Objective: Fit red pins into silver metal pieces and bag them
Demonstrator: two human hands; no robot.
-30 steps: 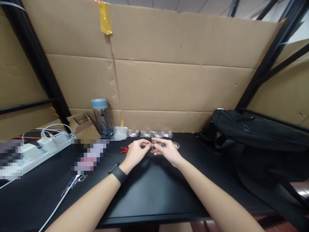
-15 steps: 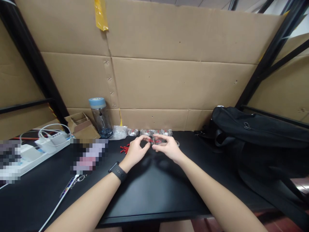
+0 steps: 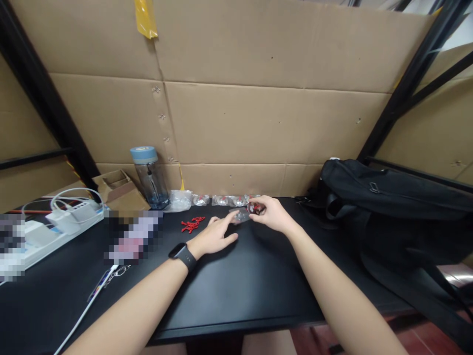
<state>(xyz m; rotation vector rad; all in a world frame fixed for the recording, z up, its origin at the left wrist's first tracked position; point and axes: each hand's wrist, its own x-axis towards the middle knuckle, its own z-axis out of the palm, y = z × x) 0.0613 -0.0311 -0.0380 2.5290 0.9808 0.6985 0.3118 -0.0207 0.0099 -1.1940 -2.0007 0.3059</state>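
Observation:
My right hand (image 3: pixel 272 214) pinches a small round silver-and-red item (image 3: pixel 255 208) between thumb and fingers. My left hand (image 3: pixel 214 236) has its fingers apart, the index fingertip touching a clear plastic packet (image 3: pixel 241 215) on the black table (image 3: pixel 236 296). Left of that hand lies a small pile of red cords (image 3: pixel 190 225). Along the cardboard wall, several round silver items in clear wrappers (image 3: pixel 221 200) form a row, with a clear plastic bag (image 3: pixel 179 201) at its left end.
A blue-lidded bottle (image 3: pixel 151 180) and an open cardboard box (image 3: pixel 123 193) stand at back left. Near them are a white power strip (image 3: pixel 70 231), a pixelated object (image 3: pixel 136 236) and a white cable (image 3: pixel 83 315). A black bag (image 3: pixel 391 217) fills the right side.
My hands have moved apart. The left has opened and lowered to the clear packet; the right has shifted slightly right with the round item. The red cords are more exposed.

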